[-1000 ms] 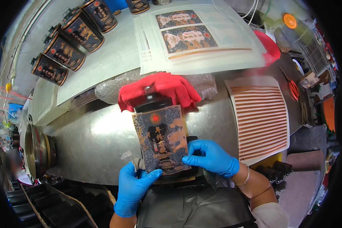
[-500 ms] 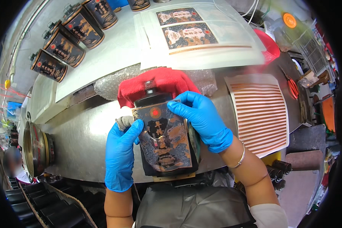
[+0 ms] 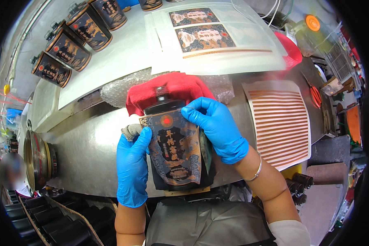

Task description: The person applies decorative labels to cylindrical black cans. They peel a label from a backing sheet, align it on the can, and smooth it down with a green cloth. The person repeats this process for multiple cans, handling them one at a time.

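Note:
A black flat-sided bottle (image 3: 165, 106) with a narrow capped neck leans against a red towel (image 3: 168, 84) at the bench's front. Over its front face lies a dark decal (image 3: 176, 149) with gold and blue-grey patterns and a red dot. My right hand (image 3: 215, 129), blue-gloved, pinches the decal's upper right corner. At the decal's upper left edge, the thumb of my gloved left hand (image 3: 133, 164) presses on its face, fingers behind. Grey knitted fabric (image 3: 131, 132) shows at that hand's fingers. A dark green flap (image 3: 205, 151) stands off the bottle's right side; what it is I cannot tell.
Several decorated bottles (image 3: 69, 50) stand at the back left. Decal sheets (image 3: 250, 41) lie at the back, a striped sheet (image 3: 279, 123) on the right. Red-handled scissors (image 3: 315, 95) are farther right. A metal basin (image 3: 30, 160) is at the left edge, with black bottles (image 3: 61, 223) in a box below.
The decal has shifted slightly left on the bottle and now sits a little askew, its lower edge curving. Both hands keep hold, the left moved slightly up.

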A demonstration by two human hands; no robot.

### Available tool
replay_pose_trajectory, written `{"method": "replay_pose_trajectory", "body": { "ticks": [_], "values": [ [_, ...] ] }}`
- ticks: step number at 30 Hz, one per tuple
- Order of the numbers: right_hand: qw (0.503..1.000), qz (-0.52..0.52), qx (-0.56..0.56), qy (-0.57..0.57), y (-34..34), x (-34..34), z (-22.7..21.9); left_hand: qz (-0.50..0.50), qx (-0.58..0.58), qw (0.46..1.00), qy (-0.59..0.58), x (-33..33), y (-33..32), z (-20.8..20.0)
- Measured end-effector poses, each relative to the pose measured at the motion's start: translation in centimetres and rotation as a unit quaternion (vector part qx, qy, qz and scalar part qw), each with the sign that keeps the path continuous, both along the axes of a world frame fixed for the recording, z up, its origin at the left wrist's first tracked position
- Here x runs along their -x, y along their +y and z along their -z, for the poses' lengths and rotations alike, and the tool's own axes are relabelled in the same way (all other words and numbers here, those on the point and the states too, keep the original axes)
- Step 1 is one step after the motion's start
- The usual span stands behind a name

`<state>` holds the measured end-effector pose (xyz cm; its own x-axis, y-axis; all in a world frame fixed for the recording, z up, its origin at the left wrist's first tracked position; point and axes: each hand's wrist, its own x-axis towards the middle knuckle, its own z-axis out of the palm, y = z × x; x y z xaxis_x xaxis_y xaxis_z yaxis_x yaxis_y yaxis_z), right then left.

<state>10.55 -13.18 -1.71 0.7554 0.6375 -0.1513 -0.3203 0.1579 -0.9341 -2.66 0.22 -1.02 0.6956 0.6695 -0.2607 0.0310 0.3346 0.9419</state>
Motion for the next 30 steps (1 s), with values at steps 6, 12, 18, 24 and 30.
{"method": "replay_pose_trajectory", "body": {
  "ticks": [6, 12, 18, 24, 30],
  "values": [
    [1.000, -0.010, 0.013, -0.006, 0.0, -0.3, 0.2, 0.021, -0.020, 0.999, 0.016, 0.1, 0.2, 0.0],
    [0.993, -0.034, 0.112, 0.035, -0.7, -0.2, -0.4, 0.017, -0.033, 0.996, 0.082, 0.4, 0.3, -0.8],
    [0.972, -0.144, 0.184, -0.023, -5.0, 3.9, 0.6, 0.172, -0.039, 0.980, 0.095, 3.7, 1.2, -0.5],
    [0.957, -0.210, 0.194, -0.044, -7.1, 5.7, 0.5, 0.194, 0.022, 0.975, 0.104, 5.2, 0.5, -0.7],
    [0.974, -0.184, 0.122, 0.058, -7.4, 5.8, 1.9, 0.217, 0.016, 0.973, 0.078, 6.3, 0.2, 0.0]
  ]
}}
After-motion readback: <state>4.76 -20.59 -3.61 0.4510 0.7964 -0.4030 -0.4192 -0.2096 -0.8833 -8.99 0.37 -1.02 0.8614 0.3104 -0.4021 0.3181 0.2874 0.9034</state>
